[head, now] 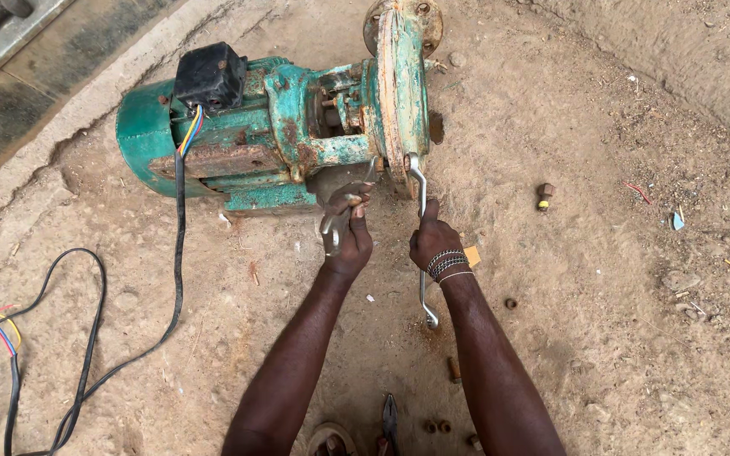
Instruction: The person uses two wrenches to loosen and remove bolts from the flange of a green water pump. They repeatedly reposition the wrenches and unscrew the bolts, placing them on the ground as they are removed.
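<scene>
Down on the dirt floor [601, 279] by the rusty green pump [297, 127] — heavy, rigid, likely seized — both grips closed: left hand [346, 236] around a spanner [335, 221], right hand [434, 241] mid-shaft on a ring spanner [421, 245].

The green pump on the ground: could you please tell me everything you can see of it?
The green pump lies on its side on sandy ground, its paint chipped and heavily rusted. A black terminal box sits on the motor end, with a black cable of coloured wires trailing away. At the rusty round flange, the right hand holds a long wrench and the left hand a second wrench.
</scene>
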